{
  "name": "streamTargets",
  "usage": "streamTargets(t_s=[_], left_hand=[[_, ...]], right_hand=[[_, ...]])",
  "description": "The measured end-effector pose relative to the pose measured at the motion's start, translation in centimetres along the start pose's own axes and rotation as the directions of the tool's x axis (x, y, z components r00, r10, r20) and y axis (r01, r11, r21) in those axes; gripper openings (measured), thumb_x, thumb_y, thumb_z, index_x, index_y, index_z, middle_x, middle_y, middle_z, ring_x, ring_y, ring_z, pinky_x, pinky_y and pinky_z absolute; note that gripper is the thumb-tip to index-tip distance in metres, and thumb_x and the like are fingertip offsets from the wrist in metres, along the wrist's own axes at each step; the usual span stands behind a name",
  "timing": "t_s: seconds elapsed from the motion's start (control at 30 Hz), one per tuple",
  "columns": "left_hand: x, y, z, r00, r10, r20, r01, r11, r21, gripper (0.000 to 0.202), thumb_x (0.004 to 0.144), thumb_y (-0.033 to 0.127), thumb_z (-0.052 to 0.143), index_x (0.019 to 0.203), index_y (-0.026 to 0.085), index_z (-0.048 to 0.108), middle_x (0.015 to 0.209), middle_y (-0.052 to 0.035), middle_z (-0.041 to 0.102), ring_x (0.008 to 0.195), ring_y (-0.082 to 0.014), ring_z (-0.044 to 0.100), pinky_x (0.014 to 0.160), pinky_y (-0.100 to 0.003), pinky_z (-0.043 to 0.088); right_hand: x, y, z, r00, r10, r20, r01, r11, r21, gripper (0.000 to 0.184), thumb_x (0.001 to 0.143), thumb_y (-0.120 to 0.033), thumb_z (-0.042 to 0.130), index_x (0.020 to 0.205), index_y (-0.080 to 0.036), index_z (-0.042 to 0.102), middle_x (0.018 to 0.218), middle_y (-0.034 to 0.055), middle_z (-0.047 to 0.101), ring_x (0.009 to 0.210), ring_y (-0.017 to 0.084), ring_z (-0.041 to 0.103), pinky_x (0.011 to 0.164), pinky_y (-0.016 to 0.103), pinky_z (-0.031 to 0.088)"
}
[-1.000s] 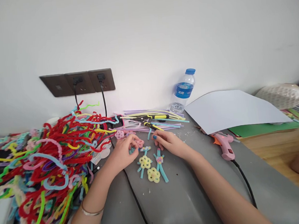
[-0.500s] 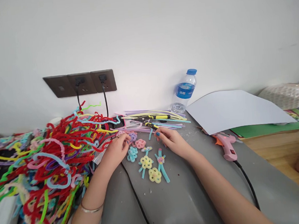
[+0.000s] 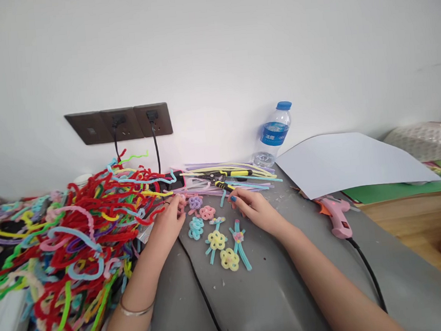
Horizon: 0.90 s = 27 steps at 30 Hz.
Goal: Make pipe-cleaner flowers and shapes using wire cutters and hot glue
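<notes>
- The left hand [image 3: 169, 219] lies on the grey mat [image 3: 263, 295] with its fingers bent together. The tips meet a small pale pink fuzzy-wire piece [image 3: 182, 197], but I cannot tell if they pinch it.
- Just to the right of these fingertips lies a purple flower-shaped fuzzy-wire knot [image 3: 195, 202], separated from them by a narrow gap.
- The right hand [image 3: 253, 208] rests on the same mat, with fingers loosely curled, tips down and nothing between them.
- Just beyond its fingertips lie pliers with yellow and black handles [image 3: 226, 184], on a bundle of straight pastel fuzzy wires [image 3: 244, 176].
- Between both hands lie a pink flower knot [image 3: 207, 212] and a blue flower knot [image 3: 195, 228]. Nearer to the person lie yellow flower knots with blue stems [image 3: 216, 240].
- To the left of the left hand is a big tangled heap of red and mixed-colour fuzzy wires [image 3: 75, 224].
- Well to the right of the right hand lies a pink glue gun [image 3: 336, 217], and beyond that hand stands a clear water bottle with a blue cap [image 3: 274, 132].
</notes>
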State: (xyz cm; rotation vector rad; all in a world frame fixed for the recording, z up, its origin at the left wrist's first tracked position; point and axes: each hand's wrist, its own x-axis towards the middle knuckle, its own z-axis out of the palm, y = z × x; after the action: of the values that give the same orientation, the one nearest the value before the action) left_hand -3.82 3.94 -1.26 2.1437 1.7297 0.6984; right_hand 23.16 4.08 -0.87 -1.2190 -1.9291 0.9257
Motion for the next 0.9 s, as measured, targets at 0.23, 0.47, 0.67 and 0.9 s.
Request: streamTargets(t_s=[0.23,0.47,0.67,0.9], left_hand=[[-0.3,0.8,-0.3,0.998,0.006,0.068,-0.004,0.999,-0.036,0.006,0.083,0.019,0.053,0.088,0.022,0.054,0.077,0.0008,0.062,0.068,-0.0164,0.06,0.061,-0.027,0.043],[-0.9,2.3,-0.9,0.983,0.087,0.162,-0.091,0.996,0.014,0.011,0.079,0.027,0.064,0.083,0.022,0.055,0.082,-0.0002,0.064,0.076,-0.0196,0.06,0.064,-0.028,0.041],[-1.3,2.9,-1.4,0.961,0.151,0.23,-0.17,0.983,0.065,0.011,0.077,0.02,0.061,0.087,0.024,0.056,0.079,0.0019,0.064,0.076,-0.0199,0.058,0.076,-0.032,0.04],[-0.9,2.7,-1.0,0.964,0.134,0.228,-0.149,0.988,0.049,0.011,0.084,0.023,0.057,0.092,0.024,0.064,0.067,0.0025,0.064,0.065,-0.0175,0.056,0.072,-0.031,0.041]], right_hand=[[0.0,-0.1,0.1,1.0,-0.01,0.006,0.01,1.0,-0.028,0.023,0.098,-0.036,0.041,0.092,-0.022,0.058,0.077,0.0018,0.063,0.061,0.016,0.052,0.059,0.028,0.041],[0.1,-0.1,0.2,1.0,-0.019,0.001,0.019,0.999,-0.028,0.023,0.098,-0.036,0.042,0.092,-0.022,0.058,0.076,0.0018,0.063,0.062,0.016,0.053,0.059,0.028,0.041],[0.1,-0.2,0.2,1.0,-0.014,0.003,0.014,0.999,-0.042,0.023,0.098,-0.035,0.041,0.09,-0.022,0.058,0.077,0.0022,0.063,0.063,0.017,0.053,0.06,0.028,0.041],[0.2,0.2,0.2,0.999,-0.008,-0.033,0.006,0.998,-0.061,0.022,0.098,-0.036,0.042,0.088,-0.023,0.057,0.075,0.0018,0.063,0.064,0.018,0.055,0.061,0.029,0.041]])
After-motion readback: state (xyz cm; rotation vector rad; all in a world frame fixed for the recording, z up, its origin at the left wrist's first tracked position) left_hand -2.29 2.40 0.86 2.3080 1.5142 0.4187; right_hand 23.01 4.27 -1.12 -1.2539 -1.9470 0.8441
